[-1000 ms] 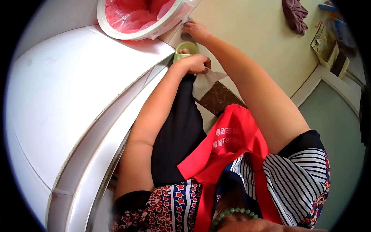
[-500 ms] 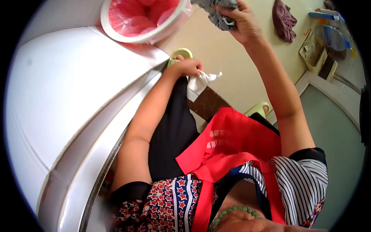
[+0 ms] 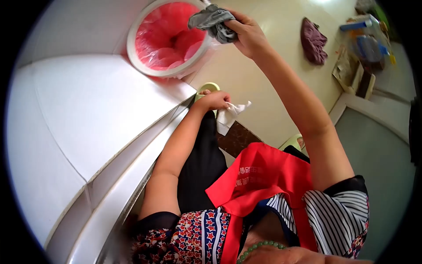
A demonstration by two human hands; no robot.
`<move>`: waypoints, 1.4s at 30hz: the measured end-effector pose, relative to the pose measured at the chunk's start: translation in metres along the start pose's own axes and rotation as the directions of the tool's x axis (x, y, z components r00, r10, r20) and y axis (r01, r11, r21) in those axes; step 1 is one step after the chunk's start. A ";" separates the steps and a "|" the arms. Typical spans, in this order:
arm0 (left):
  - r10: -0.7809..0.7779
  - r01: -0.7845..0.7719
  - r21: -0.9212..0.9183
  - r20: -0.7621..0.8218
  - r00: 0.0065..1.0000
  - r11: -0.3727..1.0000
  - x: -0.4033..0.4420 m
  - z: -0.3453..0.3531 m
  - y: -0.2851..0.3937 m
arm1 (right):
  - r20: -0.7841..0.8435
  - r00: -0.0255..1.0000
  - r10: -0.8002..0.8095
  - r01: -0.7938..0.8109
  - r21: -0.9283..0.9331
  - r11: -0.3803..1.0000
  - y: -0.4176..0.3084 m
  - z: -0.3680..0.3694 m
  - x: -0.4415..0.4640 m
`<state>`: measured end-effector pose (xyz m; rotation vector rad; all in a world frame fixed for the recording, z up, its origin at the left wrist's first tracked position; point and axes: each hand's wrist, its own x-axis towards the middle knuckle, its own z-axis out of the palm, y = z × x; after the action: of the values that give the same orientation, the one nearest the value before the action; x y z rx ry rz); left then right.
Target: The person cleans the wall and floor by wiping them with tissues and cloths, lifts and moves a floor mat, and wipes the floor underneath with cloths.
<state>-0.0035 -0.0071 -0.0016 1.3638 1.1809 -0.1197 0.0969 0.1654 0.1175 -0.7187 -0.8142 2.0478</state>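
My right hand [image 3: 249, 34] grips a crumpled grey cloth [image 3: 213, 23], raised above the floor. The cloth's loose end hangs over the right part of the round white-rimmed bin [image 3: 133, 49], which is lined with a clear bag and looks red inside. Lower down, my left hand [image 3: 214, 100] is closed on a white tissue [image 3: 227, 118], whose free end sticks out to the right. That hand is beside the light green slipper [image 3: 210, 86] on one foot, over the black trouser leg.
A white tiled ledge [image 3: 101, 105] fills the left side. On the pale floor [image 3: 259, 94] lies a purple cloth [image 3: 313, 42]. Cardboard [image 3: 345, 72] and blue plastic items [image 3: 368, 46] stand at the upper right, above a frosted door panel [image 3: 369, 136].
My right hand has lifted the grey cloth off the floor beside the bin, swung right, then come back left to the bin's rim. My left hand still holds the tissue. The view has shifted.
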 end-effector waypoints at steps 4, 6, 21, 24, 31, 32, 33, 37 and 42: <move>0.067 -0.070 -0.022 -0.119 0.991 0.997 0.016 0.005 -0.027 | 0.001 1.000 -0.012 0.012 -0.080 0.997 -0.008 -0.069 -0.060; -0.047 0.034 -0.124 -0.103 0.994 0.992 0.011 -0.003 -0.013 | -0.096 0.992 0.083 -0.110 -0.324 0.940 0.010 -0.118 -0.099; -0.175 -0.191 -0.798 -0.345 0.922 0.571 0.059 -0.002 0.036 | -0.271 0.932 0.239 -0.350 -0.508 0.787 0.089 -0.168 -0.149; -0.193 -0.270 -0.765 -0.455 0.869 0.585 0.089 -0.005 0.032 | -0.467 0.880 0.085 -0.360 -0.540 0.761 0.077 -0.178 -0.136; 0.033 0.024 0.080 -0.638 0.769 0.996 0.127 -0.001 0.065 | -0.390 0.905 -0.168 -0.337 -0.900 0.276 0.057 -0.239 -0.099; 0.000 0.094 0.128 -0.595 0.804 0.987 0.133 0.003 0.066 | -0.330 0.905 -0.268 -0.270 -0.933 0.236 0.064 -0.244 -0.098; -0.034 0.160 0.182 -0.552 0.833 0.970 0.139 0.006 0.067 | -0.263 0.893 -0.366 -0.206 -0.960 0.188 0.068 -0.244 -0.095; 0.190 0.116 0.458 -0.568 0.801 0.881 0.176 0.000 0.060 | 0.034 0.938 -0.344 0.052 -0.998 0.041 0.105 -0.248 -0.078; 0.223 0.154 0.616 -0.490 0.843 0.773 0.201 0.023 0.021 | 0.130 0.969 -0.210 0.077 -0.967 -0.243 0.147 -0.268 -0.098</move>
<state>0.1180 0.0900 -0.1324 2.1241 1.6801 -0.1160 0.2718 0.0935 -0.1416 -1.4019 -2.4518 0.5430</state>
